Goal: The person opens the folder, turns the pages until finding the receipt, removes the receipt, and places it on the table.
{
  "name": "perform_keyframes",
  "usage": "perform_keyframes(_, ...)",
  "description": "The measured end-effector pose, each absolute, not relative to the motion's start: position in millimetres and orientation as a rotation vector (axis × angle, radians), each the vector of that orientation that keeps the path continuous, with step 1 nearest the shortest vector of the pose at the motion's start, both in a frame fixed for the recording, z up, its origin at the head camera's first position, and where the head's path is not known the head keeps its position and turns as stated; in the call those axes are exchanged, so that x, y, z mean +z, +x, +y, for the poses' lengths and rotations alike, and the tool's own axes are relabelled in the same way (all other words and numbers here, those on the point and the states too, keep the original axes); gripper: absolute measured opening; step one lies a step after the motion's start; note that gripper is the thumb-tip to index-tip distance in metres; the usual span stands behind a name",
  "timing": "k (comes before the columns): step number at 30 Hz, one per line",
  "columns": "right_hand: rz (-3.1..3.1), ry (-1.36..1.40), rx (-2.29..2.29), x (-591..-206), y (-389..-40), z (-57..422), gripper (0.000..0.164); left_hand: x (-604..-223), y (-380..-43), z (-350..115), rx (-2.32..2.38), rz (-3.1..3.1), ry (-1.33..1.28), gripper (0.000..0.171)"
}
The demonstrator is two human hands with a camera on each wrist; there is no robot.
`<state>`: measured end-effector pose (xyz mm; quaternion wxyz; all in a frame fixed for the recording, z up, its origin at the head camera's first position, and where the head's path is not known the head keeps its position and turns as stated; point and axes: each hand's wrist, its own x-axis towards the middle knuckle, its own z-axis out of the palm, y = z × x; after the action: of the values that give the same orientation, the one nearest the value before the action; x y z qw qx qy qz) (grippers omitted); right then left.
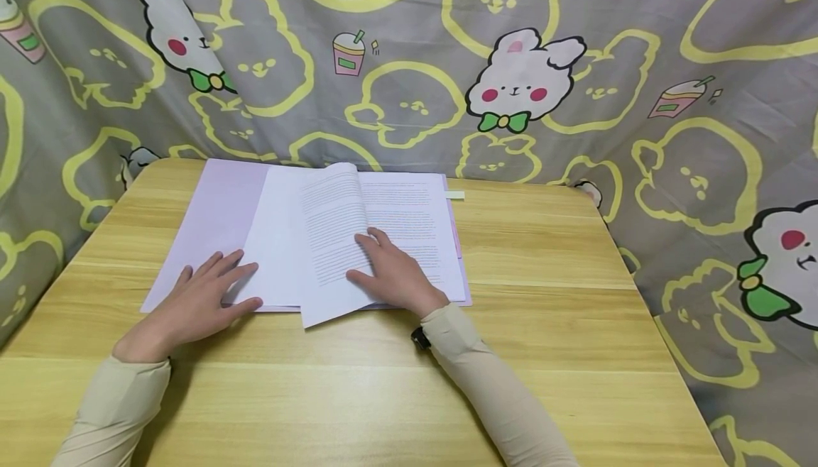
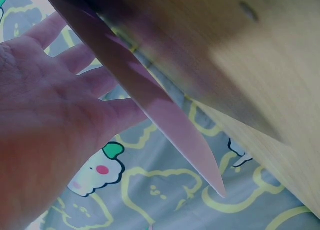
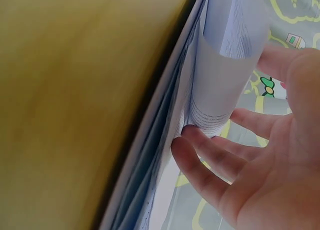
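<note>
Page-turn apparently being done: page is bent leftwards over open folder, set nr back of desk. Page is touched by R hand, fingers loosely spread – L hand is held wide-fingered at folder's L side. Next, prob. – page to be smoothed flat leftwards.

Bright, fairly even light fills the room around me, laying a pale sheen on the bench and a soft shadow beside the left sleeve. Print on the pages is too fine to read. The 2 wrist views look dimmer: the left hazy, shade crossing the lilac cover; the right blurring the wood grain.
</note>
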<state>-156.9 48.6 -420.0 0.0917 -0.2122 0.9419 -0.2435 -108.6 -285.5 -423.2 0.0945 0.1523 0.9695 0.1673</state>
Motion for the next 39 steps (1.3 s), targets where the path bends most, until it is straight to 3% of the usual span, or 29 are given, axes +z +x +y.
perform_keyframes(27, 2.782, -0.746, -0.589, -418.2, -143.0, 31.8, 0.07, -421.5, -108.9, -286.2, 0.509, 2.852, 0.453, 0.072)
perform_keyframes(39, 2.761, -0.844, -0.473, -419.3, -140.7, 26.6, 0.063, -422.2, -109.1, -285.6, 0.503, 2.859, 0.445, 0.079)
